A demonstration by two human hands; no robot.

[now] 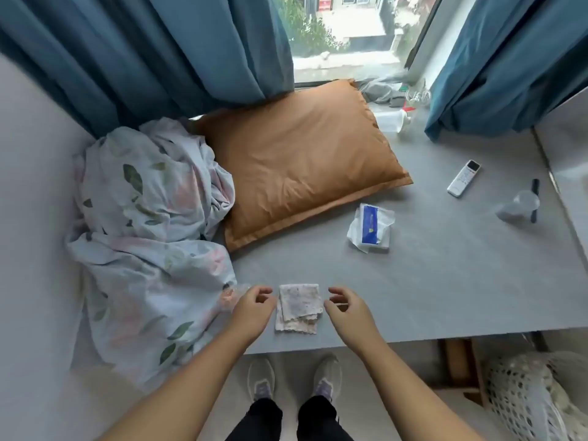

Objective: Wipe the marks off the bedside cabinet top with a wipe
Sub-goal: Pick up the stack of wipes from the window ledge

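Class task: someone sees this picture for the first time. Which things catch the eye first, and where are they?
The orange pillow dominates the middle, beside a crumpled floral sheet on the left. Near the front edge, a folded, stained wipe lies flat between the left hand and the right hand, both open.

1. Daylight enters through the window (346,36) at the top; the scene outside is overexposed.
2. The grey cabinet top (445,281) is evenly and softly lit, with faint shadows.
3. Wide-angle distortion bends the curtains (143,58) and the frame edges.
4. Overall slightly soft, and the clear cup (518,206) looks blurred, perhaps from compression.
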